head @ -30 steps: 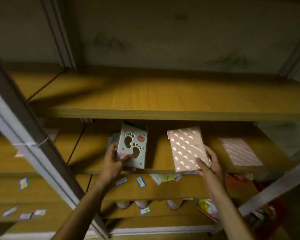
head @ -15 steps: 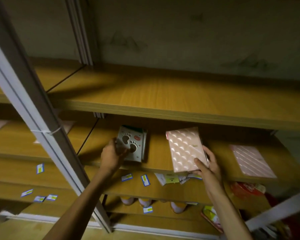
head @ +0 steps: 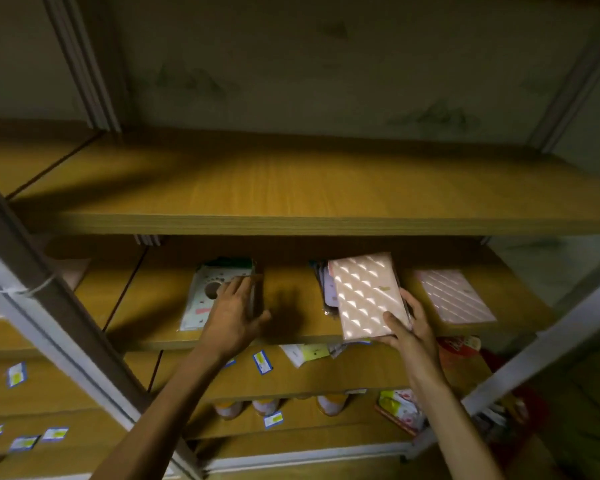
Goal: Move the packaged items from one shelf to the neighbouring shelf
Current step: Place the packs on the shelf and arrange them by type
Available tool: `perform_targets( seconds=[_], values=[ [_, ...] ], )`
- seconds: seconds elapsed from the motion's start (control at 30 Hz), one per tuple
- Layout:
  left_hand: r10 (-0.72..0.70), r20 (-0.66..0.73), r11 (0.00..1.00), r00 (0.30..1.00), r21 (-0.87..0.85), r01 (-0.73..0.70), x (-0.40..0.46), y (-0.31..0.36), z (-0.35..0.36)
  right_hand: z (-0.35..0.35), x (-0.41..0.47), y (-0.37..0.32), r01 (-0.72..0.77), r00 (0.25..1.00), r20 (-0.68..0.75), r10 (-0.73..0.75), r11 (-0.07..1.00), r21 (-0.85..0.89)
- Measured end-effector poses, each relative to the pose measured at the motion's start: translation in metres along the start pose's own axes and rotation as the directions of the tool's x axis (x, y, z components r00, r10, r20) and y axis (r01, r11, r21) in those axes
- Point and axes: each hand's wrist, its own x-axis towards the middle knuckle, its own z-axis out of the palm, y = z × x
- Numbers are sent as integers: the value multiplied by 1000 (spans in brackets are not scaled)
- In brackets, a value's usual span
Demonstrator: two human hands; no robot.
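At the far left a grey upright post (head: 45, 306) of the racking stands between the person and the neighbouring bay, and anything carried across has to go round it. Just right of it, on the middle shelf (head: 291, 327), a pale green packet with cut-out shapes (head: 201, 303) lies flat near the front edge; the left hand (head: 236, 317) rests on top of it with straight, spread fingers, pressing rather than gripping. It looks like a thin, light card-and-film pack, probably slippery, best pinched by an edge. Further right, the right hand (head: 407, 327) pinches the near corner of a pink quilted-pattern packet (head: 369, 296), thumb on top and fingers beneath, tilted up off a small stack of similar packets (head: 323, 285). That one looks stiff enough to hold by a corner. A pink striped packet (head: 454, 296) lies flat beyond it. The board above (head: 291, 220) hangs low, leaving little headroom for lifting.
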Motion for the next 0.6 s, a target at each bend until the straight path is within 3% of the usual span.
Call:
perform_targets(
  seconds=[0.33, 0.6],
  values=[
    [189, 62, 974, 980, 115, -195, 25, 80, 64, -100, 31, -8, -10, 996, -92, 15, 998, 55],
    [150, 72, 987, 986, 41, -154, 41, 167, 124, -192, 80, -19, -51, 998, -38, 51, 999, -8]
  ],
)
